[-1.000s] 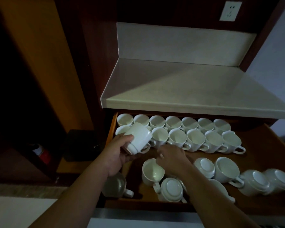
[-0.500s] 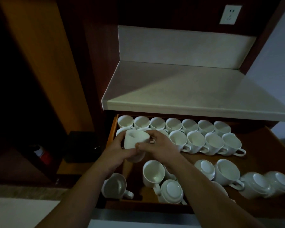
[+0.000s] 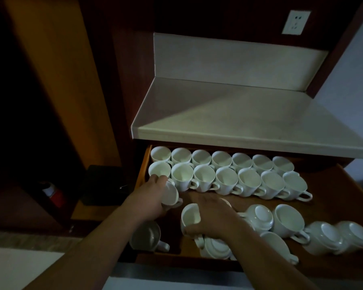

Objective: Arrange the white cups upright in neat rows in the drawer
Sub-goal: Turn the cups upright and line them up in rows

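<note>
Dim cabinet, pale counter [image 3: 239, 122] over the open drawer [image 3: 333, 185]. Two back rows of white cups [image 3: 226, 178] stand upright, done. At the drawer's left my left hand [image 3: 151, 197] wraps a tilted cup [image 3: 171, 194], and mid-drawer my right hand [image 3: 214, 216] grips an upright cup [image 3: 189, 216]. Loose cups [image 3: 260, 216] crowd the drawer's front, several upside down. My arm hides some, and shadow blurs others.

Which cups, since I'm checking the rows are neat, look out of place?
The two back rows look neat. In front, four upside-down cups sit scattered. The left hand grips a tilted cup; the right hand holds an upright cup.
</note>
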Demonstrator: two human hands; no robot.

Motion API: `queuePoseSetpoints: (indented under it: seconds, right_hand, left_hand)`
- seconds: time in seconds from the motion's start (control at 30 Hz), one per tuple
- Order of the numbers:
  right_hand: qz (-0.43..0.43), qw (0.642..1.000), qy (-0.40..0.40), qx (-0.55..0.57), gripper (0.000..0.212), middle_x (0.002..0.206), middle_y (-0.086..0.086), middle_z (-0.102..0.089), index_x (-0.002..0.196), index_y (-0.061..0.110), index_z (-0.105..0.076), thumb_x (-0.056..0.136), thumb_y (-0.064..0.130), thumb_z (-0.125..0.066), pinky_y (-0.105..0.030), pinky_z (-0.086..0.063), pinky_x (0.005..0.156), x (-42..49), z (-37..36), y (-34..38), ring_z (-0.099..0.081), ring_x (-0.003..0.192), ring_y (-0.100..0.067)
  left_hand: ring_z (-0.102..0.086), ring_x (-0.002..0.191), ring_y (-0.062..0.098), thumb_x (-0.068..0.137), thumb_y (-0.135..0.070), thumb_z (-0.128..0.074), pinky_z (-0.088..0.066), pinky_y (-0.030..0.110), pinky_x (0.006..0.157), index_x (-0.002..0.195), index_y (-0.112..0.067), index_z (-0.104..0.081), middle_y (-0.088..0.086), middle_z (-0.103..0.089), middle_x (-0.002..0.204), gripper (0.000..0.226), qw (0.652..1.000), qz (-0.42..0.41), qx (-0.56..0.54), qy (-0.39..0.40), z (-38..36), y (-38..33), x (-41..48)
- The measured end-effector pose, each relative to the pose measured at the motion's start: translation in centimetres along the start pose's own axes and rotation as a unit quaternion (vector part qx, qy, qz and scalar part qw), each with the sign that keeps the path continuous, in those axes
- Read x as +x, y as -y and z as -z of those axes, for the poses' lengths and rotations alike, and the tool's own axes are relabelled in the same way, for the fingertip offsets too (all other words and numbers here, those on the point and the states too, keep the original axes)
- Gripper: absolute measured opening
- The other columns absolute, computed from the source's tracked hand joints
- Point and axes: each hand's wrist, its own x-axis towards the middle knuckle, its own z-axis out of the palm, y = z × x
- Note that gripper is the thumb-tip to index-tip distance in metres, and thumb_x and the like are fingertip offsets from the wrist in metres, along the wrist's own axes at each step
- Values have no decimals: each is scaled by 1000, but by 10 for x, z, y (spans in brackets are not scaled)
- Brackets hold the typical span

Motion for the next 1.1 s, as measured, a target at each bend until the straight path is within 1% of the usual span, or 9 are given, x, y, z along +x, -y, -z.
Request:
queuePoseSetpoints:
  seconds: [0.07,0.2,0.27,0.4,0.53,0.67,0.8,0.93,1.1]
  right_hand:
    - [7,999,21,-47,103,135,0,-55,139,27,-44,54,84,-63,-47,-51,96,-7,1,3,-53,123,-25]
    - [1,999,18,-49,82,129,-3,-58,128,22,-51,62,63,-80,-44,-52,94,-9,4,7,-57,118,-25]
    - [-6,1000,2,-26,78,126,-3,-60,126,21,-52,64,61,-78,-42,-52,93,-7,9,7,-58,116,-25]
    - [-21,999,-8,28,84,135,-7,-51,143,15,-41,78,57,-74,-40,-49,97,2,21,12,-51,126,-27]
    - [-26,999,-9,39,74,132,-10,-49,137,14,-43,81,50,-75,-40,-47,97,16,26,16,-48,125,-30]
    - [-32,999,1,44,79,140,-12,-45,144,14,-37,83,44,-76,-43,-48,99,27,18,18,-44,131,-32]
    - [-27,998,-6,59,88,149,-13,-41,155,14,-27,87,44,-74,-43,-43,108,31,5,17,-40,139,-31]
    - [-25,996,-25,84,90,148,-11,-43,153,15,-28,85,45,-78,-40,-41,107,34,1,11,-42,138,-29]
    - [-27,995,-29,95,88,149,-8,-36,152,16,-27,85,32,-80,-40,-44,104,35,-2,4,-44,138,-30]
  left_hand:
    - [-53,126,27,84,-52,-78,-54,43,95,145,-26,-33,5,-43,145,80,1000,0,13,15,-3,3,3]
    - [-51,129,26,79,-39,-85,-53,41,98,145,-27,-33,3,-44,143,85,998,-14,56,18,-13,10,6]
    - [-47,131,24,80,-41,-84,-48,39,103,146,-26,-34,2,-47,145,84,996,-26,79,8,-17,14,6]
    - [-42,128,23,83,-50,-77,-40,36,107,155,-22,-30,1,-49,146,90,991,-38,126,-21,-27,21,5]
    - [-44,125,24,84,-55,-75,-40,38,109,156,-22,-30,3,-51,143,91,989,-40,135,-43,-32,21,6]
    - [-43,130,21,84,-39,-81,-42,35,107,153,-26,-34,-1,-49,146,84,992,-24,116,-48,-29,22,4]
    - [-43,134,22,85,-28,-81,-44,34,105,151,-28,-32,-1,-47,148,82,992,-14,113,-51,-27,18,2]
    - [-35,144,21,89,-26,-77,-43,34,111,152,-28,-33,-1,-39,155,77,993,-14,105,-49,-25,15,0]
    - [-21,149,25,94,-26,-71,-42,36,114,149,-26,-44,2,-22,160,62,990,-17,138,-35,-22,14,-2]
